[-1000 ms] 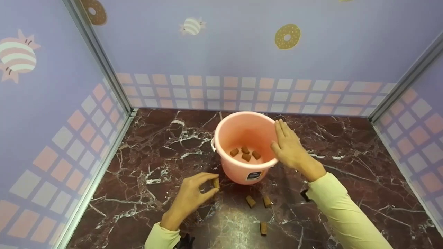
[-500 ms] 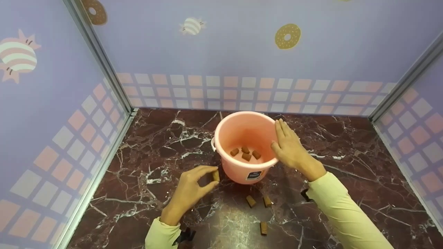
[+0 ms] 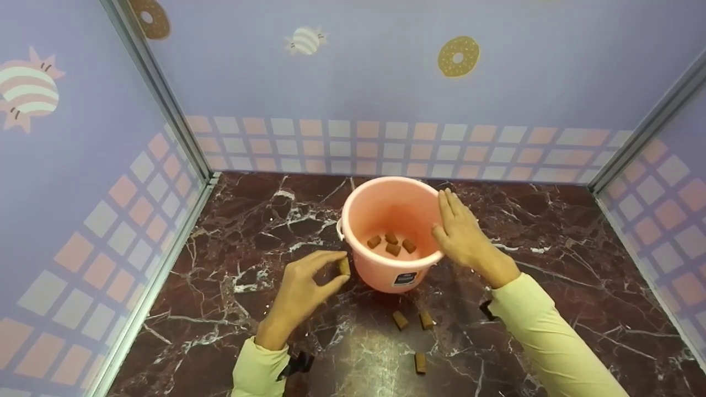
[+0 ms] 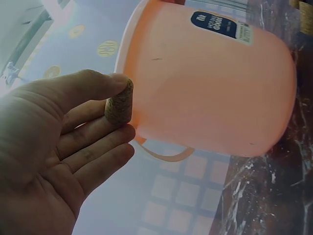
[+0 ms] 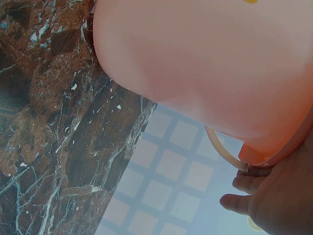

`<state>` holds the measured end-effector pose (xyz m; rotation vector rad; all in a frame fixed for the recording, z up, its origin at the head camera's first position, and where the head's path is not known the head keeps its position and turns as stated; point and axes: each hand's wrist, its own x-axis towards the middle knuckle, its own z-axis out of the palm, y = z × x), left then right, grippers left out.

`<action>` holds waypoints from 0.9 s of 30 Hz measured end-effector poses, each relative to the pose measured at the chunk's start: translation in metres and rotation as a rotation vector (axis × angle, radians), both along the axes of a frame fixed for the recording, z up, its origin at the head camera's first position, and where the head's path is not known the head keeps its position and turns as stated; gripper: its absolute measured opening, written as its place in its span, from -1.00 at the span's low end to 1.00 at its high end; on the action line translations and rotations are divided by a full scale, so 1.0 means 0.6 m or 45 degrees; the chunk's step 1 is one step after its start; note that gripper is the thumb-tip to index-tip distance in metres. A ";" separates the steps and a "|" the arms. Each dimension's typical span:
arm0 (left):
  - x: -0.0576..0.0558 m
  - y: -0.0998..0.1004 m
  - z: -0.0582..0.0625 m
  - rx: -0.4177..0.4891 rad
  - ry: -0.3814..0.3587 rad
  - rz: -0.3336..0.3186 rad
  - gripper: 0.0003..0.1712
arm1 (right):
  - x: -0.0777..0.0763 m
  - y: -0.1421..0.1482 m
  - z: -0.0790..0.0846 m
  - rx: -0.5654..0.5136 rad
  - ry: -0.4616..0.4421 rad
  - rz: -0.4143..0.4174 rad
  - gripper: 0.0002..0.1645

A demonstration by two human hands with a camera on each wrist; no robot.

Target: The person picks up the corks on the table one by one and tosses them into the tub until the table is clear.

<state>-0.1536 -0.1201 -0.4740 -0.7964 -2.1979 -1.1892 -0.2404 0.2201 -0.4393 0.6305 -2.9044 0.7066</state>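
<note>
In the head view my left hand (image 3: 302, 286) pinches a small brown tapered cork (image 3: 344, 267) between thumb and fingers, left of the pink bucket (image 3: 394, 273). The left wrist view has this cork (image 4: 120, 104) upright between thumb and fingertips, overlapping the bucket's edge, with the other fingers loosely extended. My right hand (image 3: 466, 237) rests on the bucket's right rim, fingers straight and thumb lying over the inner side. From the right wrist, its fingers (image 5: 250, 184) appear just below the rim by the pale handle. Several corks (image 3: 392, 250) lie on the bucket's bottom.
Three more corks lie on the dark red marbled table (image 3: 248, 242) in front of the bucket: two close together (image 3: 400, 320), one nearer (image 3: 420, 363). Purple panels with pink and white squares (image 3: 368, 129) enclose the back and both sides.
My left hand has risen slightly alongside the bucket, carrying the cork toward the rim. The right hand and the bucket have stayed in place.
</note>
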 end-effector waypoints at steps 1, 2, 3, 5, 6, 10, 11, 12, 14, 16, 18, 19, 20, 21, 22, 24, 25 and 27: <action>-0.001 0.000 0.002 0.007 0.010 0.000 -0.50 | 0.000 0.000 0.000 0.000 0.003 0.000 -0.11; -0.003 0.001 0.005 0.013 0.019 0.001 -0.50 | 0.000 0.000 0.000 -0.001 0.005 0.001 -0.11; -0.004 0.001 0.007 0.017 0.030 0.001 -0.50 | 0.000 0.000 0.001 -0.002 0.007 0.002 -0.11; -0.007 0.002 0.012 0.023 0.044 -0.003 -0.50 | 0.000 0.000 0.001 -0.004 0.007 0.003 -0.11; -0.008 0.002 0.015 0.024 0.052 -0.004 -0.50 | 0.000 0.000 0.001 -0.006 0.008 0.003 -0.11; -0.011 0.004 0.024 0.030 0.053 -0.012 -0.50 | -0.001 0.000 0.001 -0.004 0.004 0.004 -0.11; -0.012 0.005 0.026 0.036 0.047 -0.013 -0.50 | -0.001 0.000 0.001 -0.002 0.003 0.004 -0.11; -0.012 0.006 0.028 0.039 0.042 -0.012 -0.50 | -0.001 0.000 0.002 -0.002 0.006 0.003 -0.11; -0.012 0.008 0.033 0.045 0.028 -0.008 -0.50 | -0.001 -0.001 0.002 0.000 0.000 0.000 -0.11; -0.013 0.011 0.037 0.051 0.025 -0.008 -0.50 | -0.001 -0.001 0.003 -0.002 -0.009 -0.003 -0.11; -0.013 0.013 0.041 0.056 0.027 -0.012 -0.50 | -0.002 -0.001 0.003 -0.001 -0.016 -0.007 -0.11; -0.013 0.015 0.043 0.060 0.030 -0.016 -0.50 | -0.002 -0.001 0.002 -0.001 -0.022 -0.008 -0.11; -0.014 0.016 0.044 0.062 0.035 -0.020 -0.50 | -0.002 -0.001 0.002 -0.002 -0.025 -0.008 -0.11; -0.015 0.017 0.045 0.063 0.040 -0.021 -0.50 | -0.002 -0.001 0.002 -0.002 -0.026 -0.007 -0.11; -0.016 0.018 0.045 0.063 0.044 -0.022 -0.50 | -0.002 -0.001 0.001 -0.002 -0.027 -0.007 -0.11; -0.018 0.020 0.047 0.062 0.046 -0.022 -0.51 | -0.002 0.000 0.001 -0.004 -0.027 -0.006 -0.11; -0.019 0.021 0.048 0.063 0.044 -0.021 -0.51 | -0.001 0.000 0.001 -0.003 -0.025 -0.004 -0.11; -0.022 0.022 0.049 0.064 0.040 -0.022 -0.52 | -0.001 0.000 0.002 -0.002 -0.020 -0.004 -0.11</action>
